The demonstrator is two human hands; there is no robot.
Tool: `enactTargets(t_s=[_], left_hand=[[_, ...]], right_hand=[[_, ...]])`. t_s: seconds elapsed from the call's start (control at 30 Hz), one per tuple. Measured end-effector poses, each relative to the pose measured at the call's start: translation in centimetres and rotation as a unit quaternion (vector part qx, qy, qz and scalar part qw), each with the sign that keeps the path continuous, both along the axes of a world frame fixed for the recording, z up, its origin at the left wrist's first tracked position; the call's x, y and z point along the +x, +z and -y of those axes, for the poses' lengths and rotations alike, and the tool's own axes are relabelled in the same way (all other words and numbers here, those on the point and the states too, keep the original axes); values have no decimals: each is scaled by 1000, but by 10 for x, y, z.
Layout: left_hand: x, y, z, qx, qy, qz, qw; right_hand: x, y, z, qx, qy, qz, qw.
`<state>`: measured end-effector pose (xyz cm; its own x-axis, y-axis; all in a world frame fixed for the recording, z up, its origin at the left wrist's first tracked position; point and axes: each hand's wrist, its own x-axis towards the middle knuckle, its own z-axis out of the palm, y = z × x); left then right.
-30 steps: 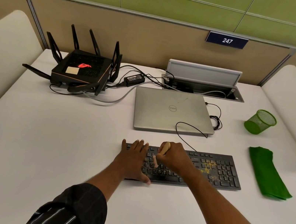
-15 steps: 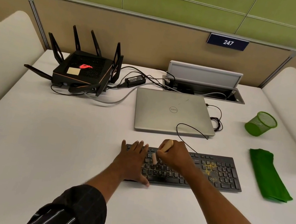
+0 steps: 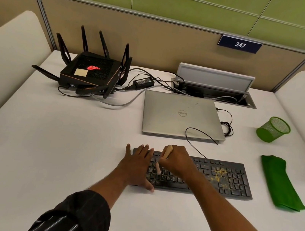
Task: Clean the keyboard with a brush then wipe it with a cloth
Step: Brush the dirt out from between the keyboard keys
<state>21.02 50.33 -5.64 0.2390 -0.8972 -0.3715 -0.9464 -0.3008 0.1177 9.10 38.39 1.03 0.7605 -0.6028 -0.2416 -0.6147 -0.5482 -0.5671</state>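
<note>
keyboard (image 3: 217,177) lay flat on the white table (image 3: 62,151), close to my edge and a little right of the middle. its thin black cord looped back over the lid of the closed silver laptop (image 3: 181,116) just behind it.

my left hand (image 3: 135,164) lay flat on the keyboard's left end, with the fingers straight and spread and the thumb at the near edge. my right hand (image 3: 176,163) was curled tight round the brush (image 3: 167,151). its pale wooden handle stuck up out of my fist toward the laptop, and the bristle end pointed down at the keys just right of my left fingers. i could not tell whether the bristles really touched the keys.

yellow dust (image 3: 218,175) lay scattered over the keys on the right part of the keyboard, well apart from the brush.

the green cloth (image 3: 280,183) lay folded in a long strip on the table just past the keyboard's right end, not touching it. a green mesh cup (image 3: 273,129) sat behind the cloth.

at the far left stood a black router (image 3: 92,74) with its antennas up, a red mark glowing on top and a yellow note stuck beside the mark. a black power brick (image 3: 142,83) lay next to it, and cables ran from there to an open cable box (image 3: 214,85) at the back of the table. a blue plate (image 3: 239,44) on the partition read 247.

a dark striped sleeve (image 3: 75,219) was pushed up on my left arm.
</note>
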Motion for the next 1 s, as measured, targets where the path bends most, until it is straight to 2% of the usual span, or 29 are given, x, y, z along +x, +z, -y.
enactTargets(t_s=[0.1,0.27,0.43,0.6,0.8,1.0], left_hand=[[1,0,-2,-3,1,6,1000],[1,0,-3,-2,-2,4,1000],[1,2,-4,0,4,-4,1000],[2,1,-4,0,2,-6,1000],[3,2,-5,-5,2,-4,1000],[6,5,-7,6,7,-9,1000]], right_hand=[[0,2,1,-10,-25,40,999],[-1,-1,-1,3,1,-13,1000],[-2,0,0,-8,-18,30,999],[-3,-1,0,9,10,-11,1000],[2,-1,-2,11,-3,47,999],[6,-3,-3,10,26,11,1000]])
